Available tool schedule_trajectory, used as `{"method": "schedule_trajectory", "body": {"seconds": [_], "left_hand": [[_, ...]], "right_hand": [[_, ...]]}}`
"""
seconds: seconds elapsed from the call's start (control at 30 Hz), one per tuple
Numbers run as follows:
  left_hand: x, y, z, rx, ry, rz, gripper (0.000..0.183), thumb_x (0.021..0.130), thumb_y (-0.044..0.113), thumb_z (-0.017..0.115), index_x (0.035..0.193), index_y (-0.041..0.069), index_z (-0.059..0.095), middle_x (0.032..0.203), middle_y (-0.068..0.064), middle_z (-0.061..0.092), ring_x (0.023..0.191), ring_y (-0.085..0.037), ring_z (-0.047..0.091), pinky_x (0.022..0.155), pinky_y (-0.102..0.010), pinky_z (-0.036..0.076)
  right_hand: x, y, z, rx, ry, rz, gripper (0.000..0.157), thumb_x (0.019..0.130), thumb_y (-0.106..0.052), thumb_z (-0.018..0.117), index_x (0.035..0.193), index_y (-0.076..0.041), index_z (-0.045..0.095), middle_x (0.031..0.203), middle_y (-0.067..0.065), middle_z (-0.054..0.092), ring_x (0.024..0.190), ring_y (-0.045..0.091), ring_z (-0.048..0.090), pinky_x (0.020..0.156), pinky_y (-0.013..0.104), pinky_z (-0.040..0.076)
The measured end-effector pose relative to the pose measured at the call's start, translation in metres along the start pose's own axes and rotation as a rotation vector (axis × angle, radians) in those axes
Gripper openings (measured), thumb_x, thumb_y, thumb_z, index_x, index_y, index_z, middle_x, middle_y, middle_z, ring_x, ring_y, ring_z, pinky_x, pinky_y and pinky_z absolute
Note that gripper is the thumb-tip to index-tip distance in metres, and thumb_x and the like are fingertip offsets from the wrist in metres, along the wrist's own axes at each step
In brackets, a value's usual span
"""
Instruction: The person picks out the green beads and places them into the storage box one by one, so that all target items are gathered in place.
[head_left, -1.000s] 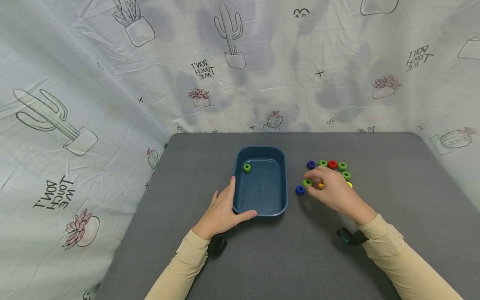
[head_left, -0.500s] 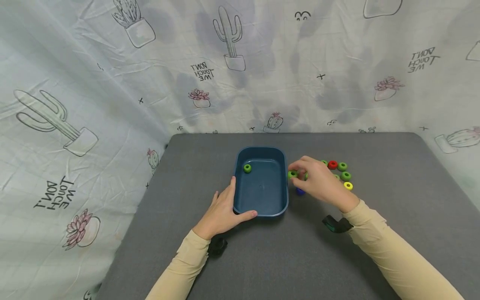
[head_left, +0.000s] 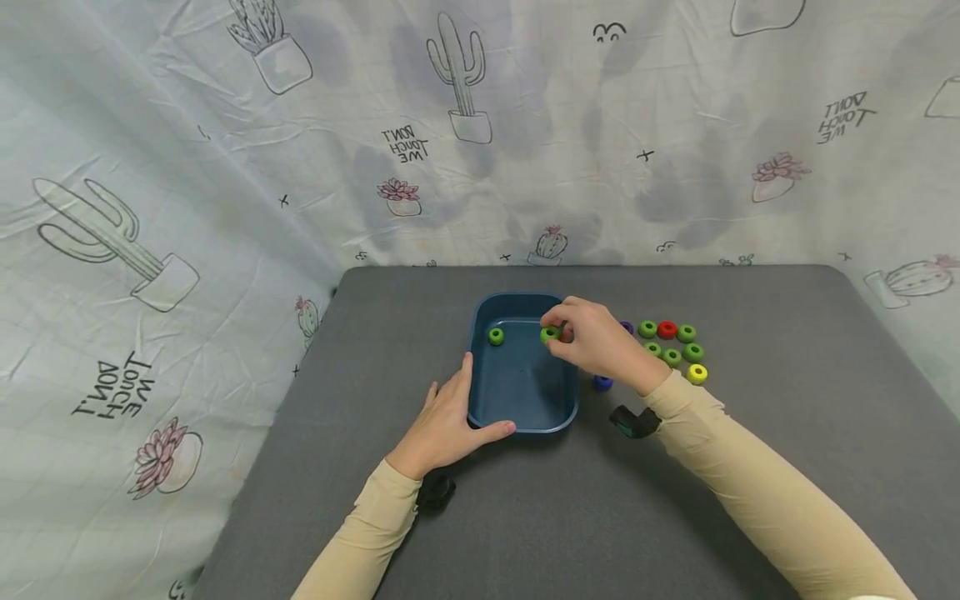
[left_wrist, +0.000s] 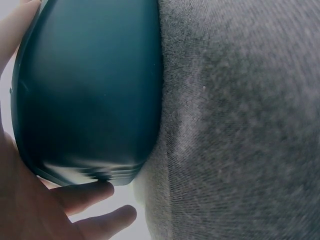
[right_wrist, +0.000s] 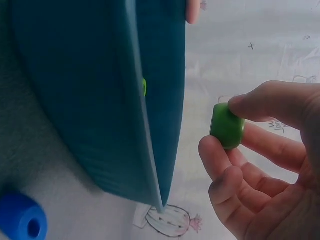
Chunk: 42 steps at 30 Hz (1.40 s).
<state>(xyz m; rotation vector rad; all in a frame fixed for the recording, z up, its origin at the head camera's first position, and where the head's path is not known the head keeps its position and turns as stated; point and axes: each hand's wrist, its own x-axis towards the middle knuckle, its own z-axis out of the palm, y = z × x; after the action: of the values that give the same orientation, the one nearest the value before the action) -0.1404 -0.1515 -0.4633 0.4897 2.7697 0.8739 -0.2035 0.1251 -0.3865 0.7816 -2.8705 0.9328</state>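
One green bead (right_wrist: 227, 126) is pinched in the right hand (head_left: 596, 340) over the tub (head_left: 521, 392); the left hand (head_left: 444, 421), fingers spread, braces the tub, likely for steadiness.

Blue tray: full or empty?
Nearly empty: only one green bead shows inside the blue tray. A second green bead is over the tray, above its rim, pinched in the right hand.
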Motion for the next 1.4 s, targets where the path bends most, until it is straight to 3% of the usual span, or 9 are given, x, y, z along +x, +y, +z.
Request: {"method": "schedule_trajectory", "body": {"seconds": [0.6,0.83,1.13,1.4], "left_hand": [[-0.001,0.002,-0.002,-0.007,0.000,0.006,0.126,0.085,0.081,0.063,0.168,0.013,-0.004,0.175,-0.006,0.013,0.161,-0.026,0.021,0.125,-0.070,0.007],[-0.001,0.001,-0.002,-0.004,0.002,0.011,0.126,0.086,0.080,0.063,0.168,0.013,-0.004,0.175,-0.007,0.014,0.161,-0.027,0.022,0.125,-0.070,0.008],[-0.001,0.001,-0.002,0.005,0.007,0.007,0.126,0.085,0.080,0.064,0.168,0.011,-0.002,0.175,-0.008,0.015,0.160,-0.028,0.023,0.125,-0.070,0.008],[-0.001,-0.001,-0.003,0.013,0.008,0.016,0.125,0.086,0.078,0.064,0.168,0.011,-0.002,0.175,-0.009,0.017,0.160,-0.028,0.024,0.125,-0.071,0.010]], "right_hand": [[0.049,-0.002,0.020,0.077,-0.075,0.064,0.029,0.098,-0.015,0.073,0.124,-0.002,0.073,0.116,0.015,0.069,0.100,0.028,0.070,0.087,0.043,0.059],[0.063,-0.003,0.030,0.090,-0.102,0.109,0.029,0.098,-0.015,0.072,0.124,-0.003,0.073,0.118,0.016,0.069,0.103,0.029,0.068,0.088,0.044,0.058],[0.077,0.002,0.046,0.070,-0.139,0.171,0.034,0.099,-0.015,0.070,0.130,-0.001,0.070,0.128,0.019,0.069,0.120,0.035,0.064,0.101,0.050,0.054],[0.085,0.003,0.059,0.049,-0.189,0.241,0.032,0.099,-0.013,0.070,0.129,-0.001,0.070,0.129,0.020,0.068,0.119,0.036,0.065,0.099,0.049,0.056]]}}
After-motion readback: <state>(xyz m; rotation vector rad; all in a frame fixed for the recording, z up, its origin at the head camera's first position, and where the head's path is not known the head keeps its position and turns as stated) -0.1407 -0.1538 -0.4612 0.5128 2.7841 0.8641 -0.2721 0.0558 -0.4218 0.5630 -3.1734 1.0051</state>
